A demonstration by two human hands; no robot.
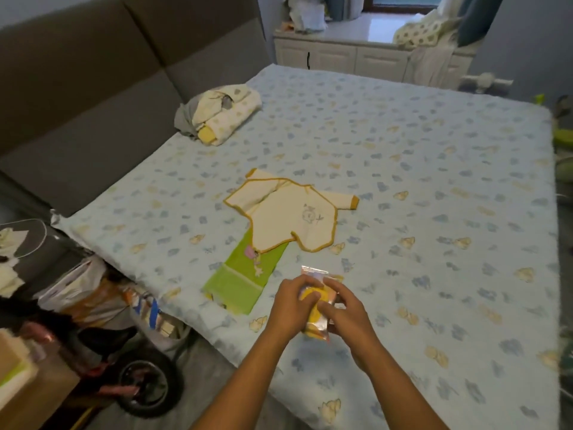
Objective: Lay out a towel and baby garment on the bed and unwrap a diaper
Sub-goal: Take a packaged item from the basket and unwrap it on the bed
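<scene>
Both hands, left and right, fingers grasping wrapped diaper near bed front edge; wrapper looks light, slippery; tear at top seam.

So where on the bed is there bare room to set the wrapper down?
Bare sheet lies right of the baby garment and the hands, out to the bed edge, and between the garment and the bundled clothes. It is crowded where the green towel meets the garment and the diaper packet.

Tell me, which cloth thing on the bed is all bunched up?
The bundle by the headboard; the baby garment and green towel lie flat.
</scene>
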